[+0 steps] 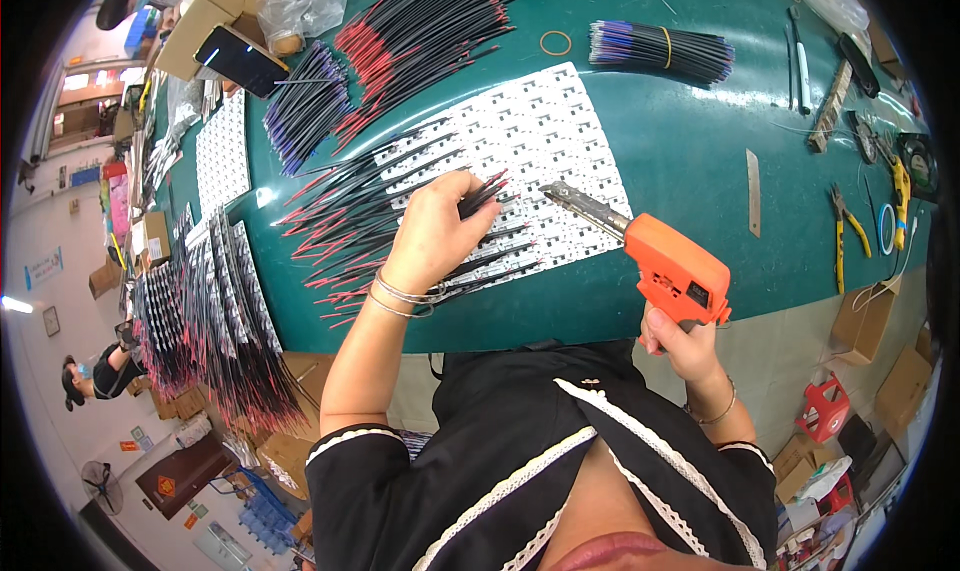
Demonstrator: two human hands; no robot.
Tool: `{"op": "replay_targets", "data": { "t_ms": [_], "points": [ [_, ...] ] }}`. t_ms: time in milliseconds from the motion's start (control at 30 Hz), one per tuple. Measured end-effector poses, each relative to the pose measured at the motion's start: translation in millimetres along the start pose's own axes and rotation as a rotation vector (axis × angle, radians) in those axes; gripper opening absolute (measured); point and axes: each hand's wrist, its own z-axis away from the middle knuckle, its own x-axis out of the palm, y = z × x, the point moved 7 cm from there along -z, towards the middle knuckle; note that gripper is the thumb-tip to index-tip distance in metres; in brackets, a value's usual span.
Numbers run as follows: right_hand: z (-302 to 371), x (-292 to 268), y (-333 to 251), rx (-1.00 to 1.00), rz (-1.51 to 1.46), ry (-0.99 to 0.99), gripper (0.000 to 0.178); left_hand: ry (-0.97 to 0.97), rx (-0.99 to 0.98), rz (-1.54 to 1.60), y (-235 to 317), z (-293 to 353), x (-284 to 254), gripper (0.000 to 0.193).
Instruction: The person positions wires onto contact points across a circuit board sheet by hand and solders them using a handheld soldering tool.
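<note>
My right hand (688, 349) grips an orange soldering gun (672, 261), whose metal barrel points left over a white panel of small circuit boards (550, 121). Black wires with red ends (340, 221) fan leftward off this panel. Over its left part, my left hand (437, 229) has thumb and fingers closed around a small bunch of black wires with red tips (490, 189). The gun's tip is a short way to the right of these wire ends, apart from them.
On the green table (690, 141) are a big pile of red-ended black wires (430, 41), blue-ended wires (308, 106) and a banded bundle (660, 51). A phone (240, 61) leans at the left. Wired panels (215, 311) overhang the left edge. Pliers (850, 226) and a steel ruler (753, 193) lie right.
</note>
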Motion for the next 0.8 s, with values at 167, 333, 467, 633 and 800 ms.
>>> {"op": "replay_targets", "data": {
  "t_ms": [167,333,467,633,800],
  "points": [
    [-0.1,2.4,-0.9,-0.009,0.020,0.003,0.026,0.011,0.046,-0.009,1.5,1.9,3.1,0.017],
    [-1.0,6.5,-4.4,0.016,0.051,-0.001,0.019,-0.018,0.012,-0.024,-0.9,0.2,8.1,0.019],
    [-3.1,8.0,-3.1,0.035,0.051,-0.007,0.018,-0.005,-0.008,-0.028,-4.0,-1.7,9.5,0.018],
    [-3.8,9.0,-3.2,0.075,0.082,-0.008,0.014,-0.015,-0.012,-0.103,-6.7,-3.0,13.7,0.019],
    [-3.9,6.6,4.9,0.154,0.034,-0.012,0.031,-0.039,-0.048,-0.092,-6.4,-3.1,15.0,0.019]
  ]
}}
